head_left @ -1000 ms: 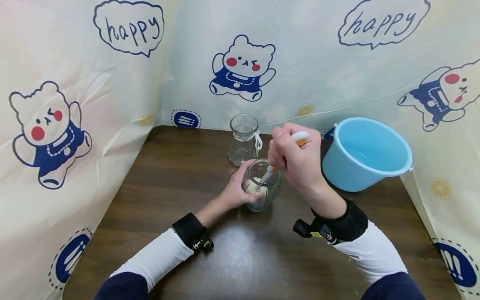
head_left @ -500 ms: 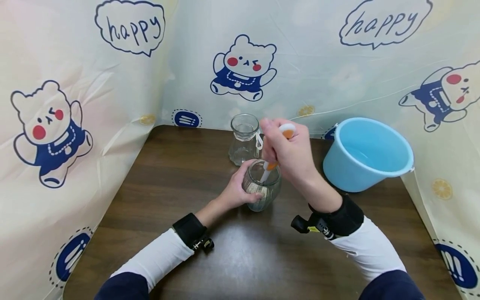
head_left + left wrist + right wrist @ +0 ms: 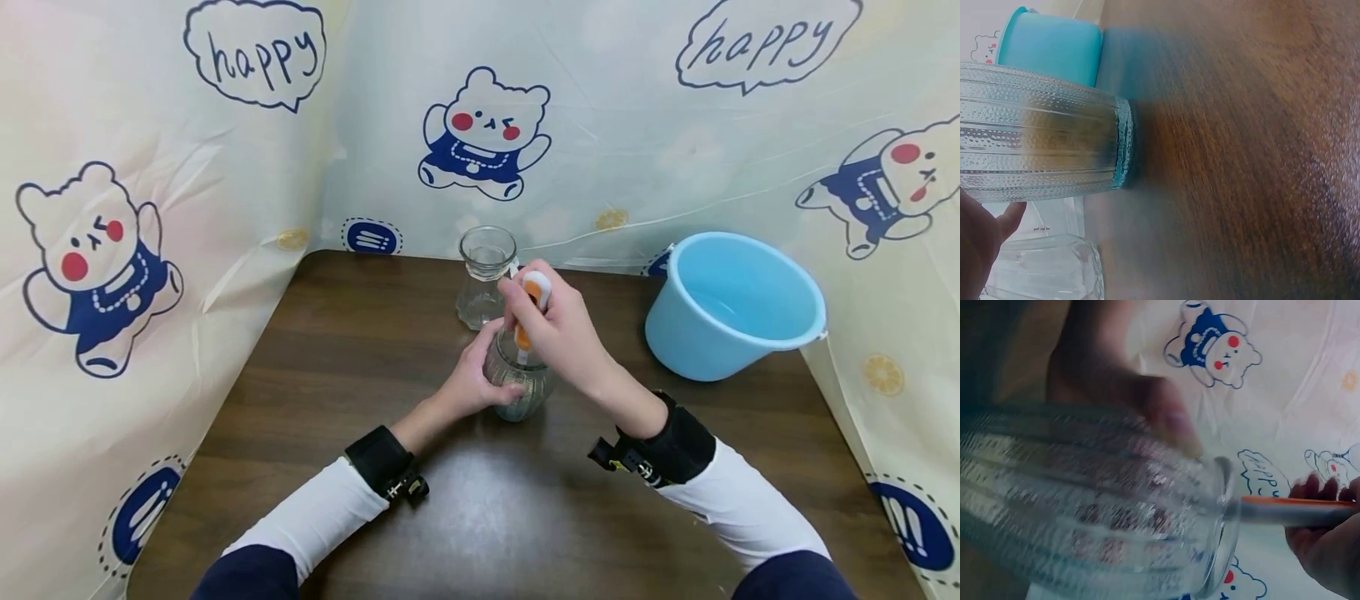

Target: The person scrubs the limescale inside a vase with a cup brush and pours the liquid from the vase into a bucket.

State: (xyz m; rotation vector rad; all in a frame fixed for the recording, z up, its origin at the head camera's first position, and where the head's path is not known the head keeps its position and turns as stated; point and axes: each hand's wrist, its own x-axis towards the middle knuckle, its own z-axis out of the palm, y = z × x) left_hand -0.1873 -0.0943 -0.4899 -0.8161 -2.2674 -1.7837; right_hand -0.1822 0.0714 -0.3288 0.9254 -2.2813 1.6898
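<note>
My left hand [image 3: 474, 379] holds a clear ribbed glass jar [image 3: 531, 400] around its left side, thumb on the near face. My right hand [image 3: 562, 329] grips the white-and-orange handle of a brush [image 3: 522, 335] whose shaft enters the jar's mouth from above. The brush's head is inside the jar, blurred by the textured glass. In the right wrist view the brush handle [image 3: 1300, 514] passes through the rim of the jar [image 3: 1116, 506]. The jar [image 3: 1054, 134] also fills much of the left wrist view, its base close to the tabletop.
A second glass vase [image 3: 477, 302] with a white ribbon stands just behind the jar. The light-blue bucket [image 3: 690, 333] stands at the back right of the brown wooden table [image 3: 360, 333]. A patterned cloth [image 3: 360, 142] hangs along the back and sides.
My right hand has moved left and lower, and the brush handle has swung more upright and gone deeper into the jar. The left hand and jar have stayed nearly still.
</note>
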